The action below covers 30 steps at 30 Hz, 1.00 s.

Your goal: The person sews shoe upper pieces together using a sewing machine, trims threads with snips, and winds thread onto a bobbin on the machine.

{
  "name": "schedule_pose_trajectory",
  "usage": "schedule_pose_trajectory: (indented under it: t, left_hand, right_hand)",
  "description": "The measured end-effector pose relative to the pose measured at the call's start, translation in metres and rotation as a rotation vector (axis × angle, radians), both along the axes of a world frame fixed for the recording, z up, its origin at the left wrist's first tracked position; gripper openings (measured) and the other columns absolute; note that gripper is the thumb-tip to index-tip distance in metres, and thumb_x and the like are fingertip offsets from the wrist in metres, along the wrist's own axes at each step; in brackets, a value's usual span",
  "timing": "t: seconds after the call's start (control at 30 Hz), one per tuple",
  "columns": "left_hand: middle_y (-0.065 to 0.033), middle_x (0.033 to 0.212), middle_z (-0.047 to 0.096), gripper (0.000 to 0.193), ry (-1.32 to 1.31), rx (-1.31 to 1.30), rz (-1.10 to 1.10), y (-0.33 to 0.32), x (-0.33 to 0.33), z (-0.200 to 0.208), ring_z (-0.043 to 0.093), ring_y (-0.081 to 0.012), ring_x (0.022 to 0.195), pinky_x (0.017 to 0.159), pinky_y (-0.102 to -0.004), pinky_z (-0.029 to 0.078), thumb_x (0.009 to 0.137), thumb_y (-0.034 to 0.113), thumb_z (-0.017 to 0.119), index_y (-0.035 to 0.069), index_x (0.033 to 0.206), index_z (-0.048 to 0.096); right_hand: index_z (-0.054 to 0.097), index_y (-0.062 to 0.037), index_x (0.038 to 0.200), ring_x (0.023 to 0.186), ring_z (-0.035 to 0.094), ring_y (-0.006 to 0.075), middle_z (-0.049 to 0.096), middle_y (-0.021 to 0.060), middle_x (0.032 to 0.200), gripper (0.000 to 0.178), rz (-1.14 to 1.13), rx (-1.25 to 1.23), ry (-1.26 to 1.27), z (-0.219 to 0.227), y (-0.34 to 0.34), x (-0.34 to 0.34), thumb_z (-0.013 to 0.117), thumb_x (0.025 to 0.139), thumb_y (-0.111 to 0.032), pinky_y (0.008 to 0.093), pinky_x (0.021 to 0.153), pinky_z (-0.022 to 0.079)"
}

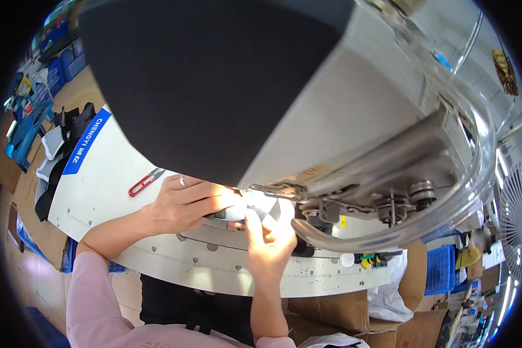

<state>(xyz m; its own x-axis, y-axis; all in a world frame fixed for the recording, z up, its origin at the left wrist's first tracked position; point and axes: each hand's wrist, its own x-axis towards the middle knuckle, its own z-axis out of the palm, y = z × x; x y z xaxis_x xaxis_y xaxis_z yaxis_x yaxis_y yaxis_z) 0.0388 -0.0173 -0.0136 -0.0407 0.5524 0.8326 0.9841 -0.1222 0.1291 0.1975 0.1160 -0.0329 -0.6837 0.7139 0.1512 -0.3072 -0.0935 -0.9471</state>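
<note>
Two bare hands are working under the head of one large black-and-silver sewing machine (354, 116). The right hand (271, 246) is pinching one pale piece (262, 202) between its thumb and fingers, while the left hand (185, 206), wearing one ring, is resting its fingertips against the same piece from the left; glare is hiding whether those fingers are gripping it or only pressing. The piece is sitting between the two sets of fingertips, just below the machine head, its visible part spreading from the left fingertips across to the area above the right thumb. The strong light and the fingers are covering its ends, so which way it is pointing and how its long axis is running cannot be told. One pair of red-handled snips (140, 184) is lying just beyond the left forearm on the white surface (104, 191), its handle end pointing toward the person's left and its tip toward the machine. Farther left of the hands, one blue label (87, 142) is edging the surface, with a heap of black and grey pieces (57, 188) lying beside it. One clear curved tube (354, 245) is arching to the right of the right hand.
</note>
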Motion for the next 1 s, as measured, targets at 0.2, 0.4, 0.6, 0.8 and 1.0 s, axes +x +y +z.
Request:
schedule_pose_trajectory:
  t: [0.2,0.4,0.6,0.8,1.0]
  left_hand:
    - [-0.0035,0.107,0.071,0.038,0.154,-0.086,0.086,-0.011,0.01,0.03,0.069,-0.0176,0.082,0.062,-0.029,0.056,0.064,-0.001,0.074,0.008,0.101,0.074]
    - [-0.0093,0.1,0.068,0.025,0.256,0.11,-0.031,-0.006,0.013,0.034,0.069,-0.0212,0.081,0.069,-0.0308,0.058,0.069,0.005,0.08,0.004,0.093,0.074]
    - [-0.0084,0.098,0.069,0.024,0.152,0.097,-0.075,-0.006,0.013,0.026,0.067,-0.0189,0.076,0.068,-0.0287,0.057,0.069,0.001,0.078,0.004,0.093,0.076]
    - [-0.0078,0.098,0.069,0.025,0.043,0.09,-0.064,-0.005,0.014,0.019,0.068,-0.0185,0.076,0.067,-0.0282,0.057,0.068,0.0,0.077,0.004,0.093,0.076]
    - [-0.007,0.096,0.071,0.024,0.031,0.039,-0.014,0.0,0.008,0.014,0.072,-0.0187,0.083,0.065,-0.0282,0.057,0.073,-0.002,0.077,0.007,0.095,0.076]
  right_hand:
    - [0.069,-0.0035,0.105,0.076,0.061,0.0164,0.06,0.0022,0.084,0.039,-0.261,0.998,-0.159,0.003,0.029,0.012,0.091,0.072,-0.006,0.0274,0.063,0.048]
    - [0.074,-0.0093,0.089,0.079,0.068,0.0202,0.068,0.0043,0.082,0.03,-0.391,1.309,0.108,-0.013,0.05,-0.004,0.093,0.066,-0.008,0.0303,0.066,0.052]
    - [0.075,-0.0098,0.085,0.08,0.071,0.0193,0.077,0.0054,0.091,0.022,-0.217,1.204,0.168,-0.006,0.051,-0.005,0.087,0.07,0.0,0.03,0.069,0.053]
    - [0.079,-0.0102,0.091,0.087,0.069,0.0217,0.076,0.0062,0.095,0.023,-0.17,1.208,0.202,0.004,0.048,-0.009,0.086,0.072,0.001,0.0339,0.076,0.052]
    - [0.08,-0.011,0.098,0.082,0.069,0.0183,0.074,0.0064,0.095,0.03,-0.166,1.164,0.106,-0.005,0.051,-0.012,0.088,0.072,0.001,0.0315,0.071,0.056]
